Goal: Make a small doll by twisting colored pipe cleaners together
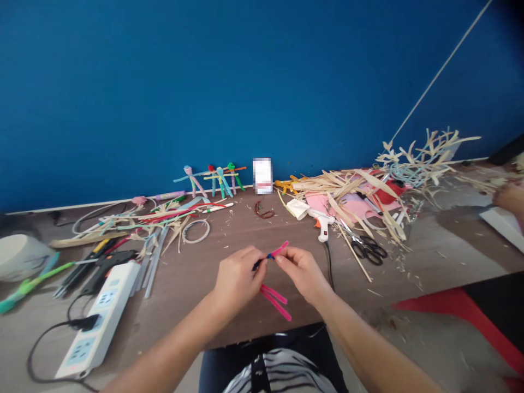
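Both hands meet over the near middle of the table. My left hand (241,273) is closed around a pink and dark blue pipe cleaner piece (280,250). Two of its pink ends hang below that hand, and a pink end sticks out above. My right hand (301,270) pinches the same piece at its dark blue part, thumb against forefinger. The fingers hide most of the blue middle. Ahead, against the blue wall, stand several small pipe cleaner figures (221,181) in mixed colours.
A white power strip (100,322) and a dark glue gun (108,267) lie left. On the right are a white glue gun (323,224), black-handled scissors (370,250) and a heap of pale strips (347,185). A bead bracelet (264,213) lies ahead. Another person's hand (510,196) shows far right.
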Tool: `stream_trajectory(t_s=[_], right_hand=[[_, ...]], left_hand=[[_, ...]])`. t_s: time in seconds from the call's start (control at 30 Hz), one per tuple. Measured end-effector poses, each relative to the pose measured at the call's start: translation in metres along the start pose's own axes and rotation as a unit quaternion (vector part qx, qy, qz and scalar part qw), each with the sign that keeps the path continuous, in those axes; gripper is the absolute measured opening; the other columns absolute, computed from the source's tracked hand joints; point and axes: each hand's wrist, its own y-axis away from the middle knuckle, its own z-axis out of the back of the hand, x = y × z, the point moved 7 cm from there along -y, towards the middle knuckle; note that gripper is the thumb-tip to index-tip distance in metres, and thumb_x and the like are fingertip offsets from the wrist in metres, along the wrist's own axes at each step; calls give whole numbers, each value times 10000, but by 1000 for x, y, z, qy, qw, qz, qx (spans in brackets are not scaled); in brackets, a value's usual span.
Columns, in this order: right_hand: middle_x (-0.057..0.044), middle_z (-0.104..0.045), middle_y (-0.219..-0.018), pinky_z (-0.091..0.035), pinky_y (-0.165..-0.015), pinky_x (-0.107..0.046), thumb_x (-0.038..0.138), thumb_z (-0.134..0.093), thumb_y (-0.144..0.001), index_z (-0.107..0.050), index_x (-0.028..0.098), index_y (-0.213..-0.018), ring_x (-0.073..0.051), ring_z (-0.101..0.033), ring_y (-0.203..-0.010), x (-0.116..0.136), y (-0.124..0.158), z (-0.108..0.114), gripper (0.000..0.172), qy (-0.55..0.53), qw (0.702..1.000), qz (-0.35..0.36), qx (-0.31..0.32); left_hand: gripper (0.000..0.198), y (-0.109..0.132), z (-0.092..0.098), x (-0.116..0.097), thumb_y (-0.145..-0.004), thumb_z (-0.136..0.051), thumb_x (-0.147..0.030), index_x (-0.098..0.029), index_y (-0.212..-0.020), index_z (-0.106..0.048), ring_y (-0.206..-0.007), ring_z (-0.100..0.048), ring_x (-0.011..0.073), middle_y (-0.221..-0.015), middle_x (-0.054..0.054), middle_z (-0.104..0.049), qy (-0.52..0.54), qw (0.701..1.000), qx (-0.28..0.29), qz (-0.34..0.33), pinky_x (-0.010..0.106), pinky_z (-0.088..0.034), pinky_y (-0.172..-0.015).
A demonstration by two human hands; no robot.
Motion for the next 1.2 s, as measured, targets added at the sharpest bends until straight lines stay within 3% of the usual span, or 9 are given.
stream_trajectory(t_s=[0.07, 0.17, 0.33, 0.53, 0.77, 0.87, 1.03, 1.1, 1.2], right_hand=[[11, -525, -595, -355, -565, -235, 256, -529, -733, -593, 153, -674, -110, -440, -570, 2, -1, 2, 135, -19, 999, 8, 32], [0, -557, -630, -369, -599, -245, 242, -561, -719, -619, 153, -686, -116, -468, -603, 9, -4, 6, 111, -2, 997, 42, 61], [-24, -580, -734, -400, -681, -272, 241, -587, -717, -633, 169, -758, -140, -517, -720, 18, -6, 4, 95, -54, 989, 85, 109], [-8, -534, -678, -390, -602, -251, 257, -620, -695, -630, 174, -720, -118, -484, -639, 25, -6, 0, 87, -54, 983, 100, 142], [3, -503, -633, -374, -566, -236, 281, -630, -684, -616, 167, -718, -104, -438, -593, 24, -4, 1, 120, -26, 987, 105, 121], [5, -514, -627, -379, -580, -240, 266, -633, -678, -612, 166, -699, -105, -450, -600, 20, -3, 1, 104, -51, 989, 86, 107], [-2, -549, -656, -395, -592, -244, 242, -625, -670, -617, 166, -723, -111, -484, -616, 13, -2, -1, 93, -90, 991, 46, 93], [-6, -557, -662, -398, -604, -249, 229, -619, -669, -617, 167, -729, -118, -492, -633, 15, -2, 0, 87, -74, 992, 60, 84], [-10, -568, -666, -396, -607, -252, 205, -607, -665, -612, 169, -723, -122, -494, -636, 18, -1, 1, 68, -50, 994, 72, 67]], left_hand=[[135, -3, -8, 13, -740, -479, -215, -149, -678, -579, -517, -463, 99, -562, -3, -535, 167, 979, 63, 101, 207, -338, -502], [129, 0, -25, 23, -698, -545, -248, -131, -646, -558, -443, -426, 63, -518, -22, -519, 401, 879, 151, 210, 179, -318, -444], [140, 8, -40, 25, -612, -645, -229, -110, -633, -573, -410, -454, 42, -507, -6, -562, 578, 737, 203, 285, 146, -306, -405], [144, 12, -46, 17, -565, -675, -210, -104, -595, -581, -394, -475, 48, -465, -1, -561, 620, 684, 227, 311, 142, -329, -399], [151, 12, -44, 21, -596, -656, -238, -115, -618, -571, -407, -454, 44, -489, -9, -556, 584, 729, 201, 295, 148, -309, -404], [141, 9, -35, 16, -629, -614, -244, -123, -599, -548, -415, -421, 44, -494, -21, -535, 514, 795, 184, 264, 159, -303, -417], [105, 0, 0, 1, -684, -517, -199, -146, -602, -555, -479, -437, 82, -525, -15, -527, 246, 955, 84, 141, 193, -320, -465], [116, 0, 9, -9, -694, -487, -165, -159, -611, -567, -519, -459, 96, -556, -3, -547, 131, 988, 51, 69, 204, -329, -499], [138, 3, 13, -20, -710, -457, -135, -167, -643, -573, -547, -482, 107, -599, 11, -564, 9, 1000, 19, -10, 211, -323, -512]])
